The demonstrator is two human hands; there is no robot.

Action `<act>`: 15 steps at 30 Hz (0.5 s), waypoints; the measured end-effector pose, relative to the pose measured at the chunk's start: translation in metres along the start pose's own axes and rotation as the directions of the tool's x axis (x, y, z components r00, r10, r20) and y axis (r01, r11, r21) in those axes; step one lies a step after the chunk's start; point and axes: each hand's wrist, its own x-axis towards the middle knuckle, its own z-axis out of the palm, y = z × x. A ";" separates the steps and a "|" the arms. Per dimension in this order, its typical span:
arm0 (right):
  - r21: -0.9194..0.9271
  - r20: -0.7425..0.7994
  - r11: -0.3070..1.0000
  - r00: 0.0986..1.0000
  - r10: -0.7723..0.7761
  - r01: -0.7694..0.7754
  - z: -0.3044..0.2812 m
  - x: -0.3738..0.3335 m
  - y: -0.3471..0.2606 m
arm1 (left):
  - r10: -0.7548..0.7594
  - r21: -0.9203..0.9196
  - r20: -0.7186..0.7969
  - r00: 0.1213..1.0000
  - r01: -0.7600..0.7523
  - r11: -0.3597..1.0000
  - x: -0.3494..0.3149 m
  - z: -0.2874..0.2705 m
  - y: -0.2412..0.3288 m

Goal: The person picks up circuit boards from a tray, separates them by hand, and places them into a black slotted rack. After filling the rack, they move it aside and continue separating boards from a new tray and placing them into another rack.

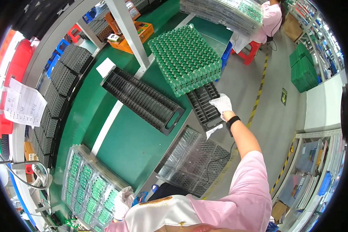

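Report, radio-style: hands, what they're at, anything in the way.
Right hand at edge of rack. Left hand by corner of tray stack. Green stack hides rack's far end.

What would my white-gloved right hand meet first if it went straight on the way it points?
Your white-gloved right hand would likely meet the black slotted plastic rack right at its fingers first; beyond that, probably the tall, blocky green stack, though depth is unclear.

The right hand point(221, 104) wears matt cloth, and the black rack point(204, 105) looks like ridged, matt plastic. The clear trays point(106, 169) are glossy plastic; the green tabletop point(129, 145) looks smooth.
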 end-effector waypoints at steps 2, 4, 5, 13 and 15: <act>0.098 -0.023 0.995 1.000 0.013 -0.011 -0.010 -0.016 -0.005 | -0.005 0.006 0.007 1.000 0.005 1.000 -0.002 0.000 0.000; 0.140 -0.036 0.990 0.999 0.025 -0.020 -0.018 -0.028 -0.005 | -0.014 0.022 0.038 0.999 0.013 1.000 -0.002 -0.001 0.003; 0.218 0.013 0.975 0.999 0.047 -0.048 -0.022 -0.033 -0.005 | -0.015 0.018 0.039 0.999 0.014 1.000 -0.004 -0.001 0.004; 0.002 -0.018 0.996 0.996 -0.090 0.090 -0.046 -0.085 0.005 | -0.059 -0.016 0.064 0.996 0.060 0.998 -0.021 -0.008 -0.004; 0.247 -0.008 0.967 0.997 0.074 -0.070 -0.061 -0.108 -0.017 | -0.035 -0.188 0.029 0.999 0.040 0.981 -0.027 -0.008 -0.012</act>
